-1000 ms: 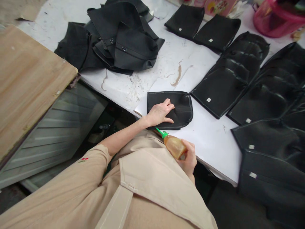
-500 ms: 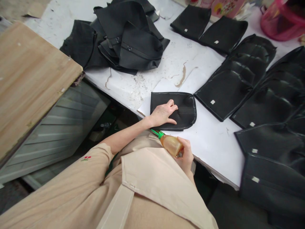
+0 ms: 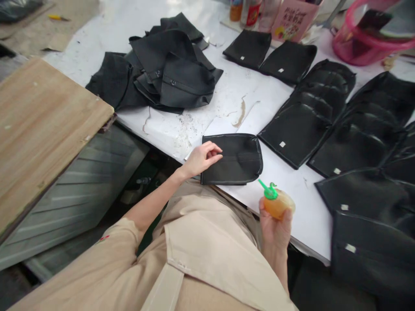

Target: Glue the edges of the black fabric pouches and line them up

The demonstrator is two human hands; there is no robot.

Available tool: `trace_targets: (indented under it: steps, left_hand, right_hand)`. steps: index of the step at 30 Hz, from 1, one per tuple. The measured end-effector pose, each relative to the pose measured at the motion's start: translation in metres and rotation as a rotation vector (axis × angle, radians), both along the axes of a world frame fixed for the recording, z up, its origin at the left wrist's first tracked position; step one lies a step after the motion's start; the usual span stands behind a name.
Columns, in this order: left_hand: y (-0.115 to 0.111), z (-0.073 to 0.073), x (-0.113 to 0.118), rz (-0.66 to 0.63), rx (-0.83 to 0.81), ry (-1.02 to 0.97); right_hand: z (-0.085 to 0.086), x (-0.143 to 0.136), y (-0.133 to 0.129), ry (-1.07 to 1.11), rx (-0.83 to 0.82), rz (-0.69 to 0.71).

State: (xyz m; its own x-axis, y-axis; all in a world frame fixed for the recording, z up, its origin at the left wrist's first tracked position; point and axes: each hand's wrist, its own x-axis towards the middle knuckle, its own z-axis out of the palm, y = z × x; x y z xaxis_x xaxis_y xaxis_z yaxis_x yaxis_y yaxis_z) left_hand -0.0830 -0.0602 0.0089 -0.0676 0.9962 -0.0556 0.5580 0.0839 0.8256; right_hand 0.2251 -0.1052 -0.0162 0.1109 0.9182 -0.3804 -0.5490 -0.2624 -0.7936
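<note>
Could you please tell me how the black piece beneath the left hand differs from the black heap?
The black piece lies flat, while the black heap is loosely piled. The black piece has a rounded end; the black heap shows pointed corners. Both are black and rest on the white tabletop.

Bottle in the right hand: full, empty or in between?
In between, it seems: the bottle in the right hand shows amber contents low down and a paler upper right side. Exact level, I cannot tell.
</note>
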Motion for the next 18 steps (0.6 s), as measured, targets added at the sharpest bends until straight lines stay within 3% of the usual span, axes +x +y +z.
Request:
trace_targets:
  steps: [4, 8, 13, 18]
  left_hand:
    - [-0.019, 0.007, -0.014, 0.189, -0.272, 0.365]
    - [-0.023, -0.002, -0.020, 0.211, -0.353, 0.417]
    - [-0.021, -0.019, -0.032, 0.223, -0.294, 0.068]
    - [-0.014, -0.016, -0.036, 0.388, -0.148, -0.479]
  right_hand:
    - [0.001, 0.021, 0.024, 0.026, 0.013, -0.159]
    - [-0.011, 0.042, 0.045, -0.072, 0.017, -0.173]
    - [-0.024, 0.054, 0.057, -0.061, -0.088, -0.221]
    - [-0.024, 0.056, 0.063, 0.001, -0.188, -0.297]
